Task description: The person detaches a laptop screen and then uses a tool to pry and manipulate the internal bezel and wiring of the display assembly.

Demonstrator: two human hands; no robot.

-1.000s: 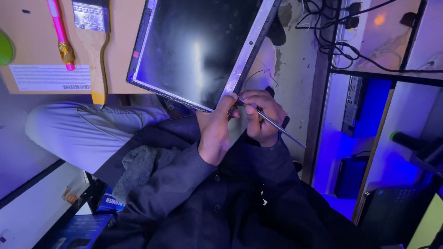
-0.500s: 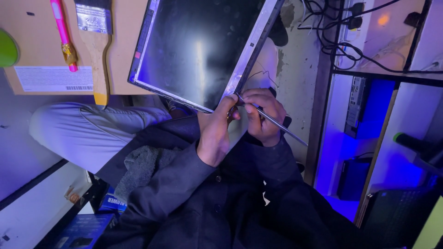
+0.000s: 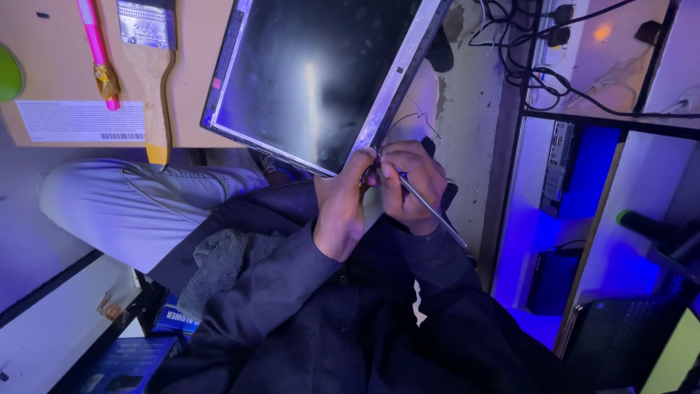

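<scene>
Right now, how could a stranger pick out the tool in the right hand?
Find the big dark screen panel. At its lower corner both hands meet. The right hand holds a thin metal rod, unlike the wooden-handled paintbrush lying at the left.

Tilted dark screen panel (image 3: 313, 80) (metal-framed)

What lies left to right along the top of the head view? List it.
Green round thing → pink pen → paintbrush → dark screen panel → black cables.
</scene>
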